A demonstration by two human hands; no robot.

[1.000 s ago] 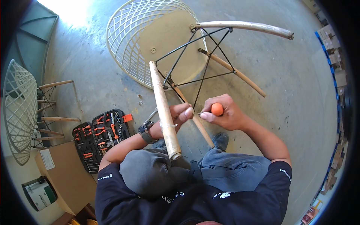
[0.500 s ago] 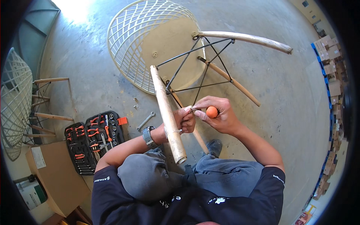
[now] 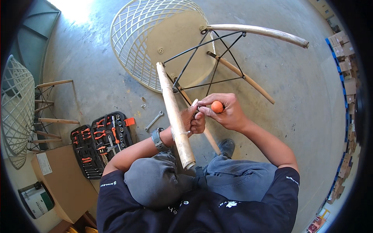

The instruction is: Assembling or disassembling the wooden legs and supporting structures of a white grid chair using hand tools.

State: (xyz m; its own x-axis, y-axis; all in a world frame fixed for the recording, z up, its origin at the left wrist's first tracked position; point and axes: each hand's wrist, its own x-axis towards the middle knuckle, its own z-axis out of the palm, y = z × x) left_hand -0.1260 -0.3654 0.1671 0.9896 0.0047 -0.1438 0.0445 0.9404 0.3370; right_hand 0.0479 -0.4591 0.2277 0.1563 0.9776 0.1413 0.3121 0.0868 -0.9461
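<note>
Chair upturned in front of you: cream plastic shell (image 3: 178,46), smooth disc at centre, open lattice curving round it. Black rods (image 3: 217,82), thin and crossed, brace round wooden legs. Crinkled pale film on the near leg (image 3: 174,112), which slants over your left forearm. Your left hand (image 3: 197,122) is curled, fingertips closed on a small dark piece (image 3: 198,108), kind too small to make out. Your right hand (image 3: 230,112), fingertips meeting the left's, grips an orange-ended tool (image 3: 217,106). Wrench (image 3: 154,121) beside the tool case (image 3: 93,136), left. Rightward, grey concrete (image 3: 295,97) spreads broadly from leg tips to stacked cartons (image 3: 347,70), well apart
</note>
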